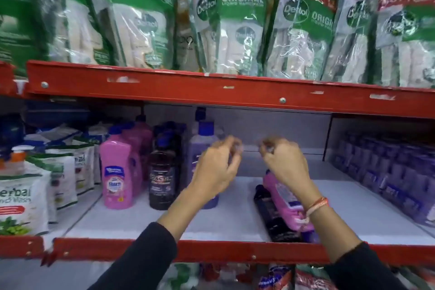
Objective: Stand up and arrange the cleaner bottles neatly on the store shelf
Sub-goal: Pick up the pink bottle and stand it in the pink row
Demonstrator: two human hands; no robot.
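Observation:
On the white shelf (226, 219), three cleaner bottles stand in a row at the left: a pink one (115, 172), a dark one (162, 172) and a purple one with a blue cap (202, 143). More bottles stand behind them. A pink bottle (282, 198) and a black bottle (270, 216) lie flat at the middle right, pointing toward the front edge. My left hand (216, 167) hovers in front of the purple bottle. My right hand (284, 162) is raised above the lying pink bottle. Both hands are blurred, fingers loosely curled, nothing visibly held.
Herbal hand wash pouches (21, 200) fill the shelf's left end and purple packs (388, 172) are stacked at the right. The upper red shelf rail (211, 92) sits close overhead, loaded with green Dettol pouches (235, 19). A red front lip (211, 251) edges the shelf.

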